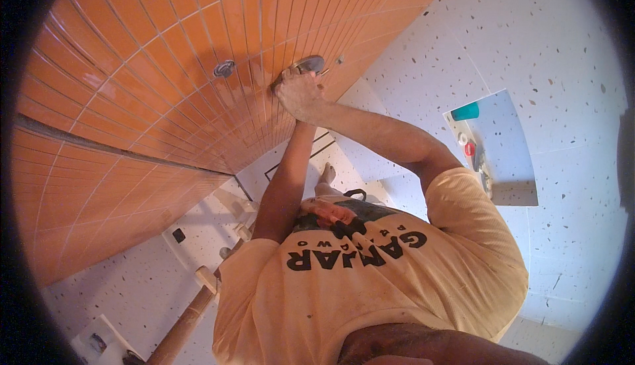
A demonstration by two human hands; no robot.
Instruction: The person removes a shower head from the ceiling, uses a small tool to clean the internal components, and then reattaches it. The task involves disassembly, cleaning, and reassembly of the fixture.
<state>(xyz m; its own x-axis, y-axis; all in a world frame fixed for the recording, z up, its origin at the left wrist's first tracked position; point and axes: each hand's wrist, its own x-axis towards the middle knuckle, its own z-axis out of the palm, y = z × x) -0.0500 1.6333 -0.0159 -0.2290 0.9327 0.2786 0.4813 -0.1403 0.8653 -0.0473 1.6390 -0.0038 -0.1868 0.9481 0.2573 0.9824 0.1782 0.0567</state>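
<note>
My right hand [299, 94] is at a round metal fixture [308, 62] on the orange tiled wall [165, 54], its fingers curled at the fixture's near edge. My left forearm rises beside it; my left hand [302, 118] is mostly hidden behind the right one, so its fingers are not visible. A second, smaller chrome fitting [224, 68] sticks out of the tiles to the left, and a small fitting [339, 59] sits just to the right.
On the right, a speckled white wall [562, 67] has a recessed niche [509, 140] holding a teal cup [465, 111] and a red item [469, 149]. Lower left are a long wooden pole [185, 319] and white fixtures or ledges. My bare foot [328, 173] shows below.
</note>
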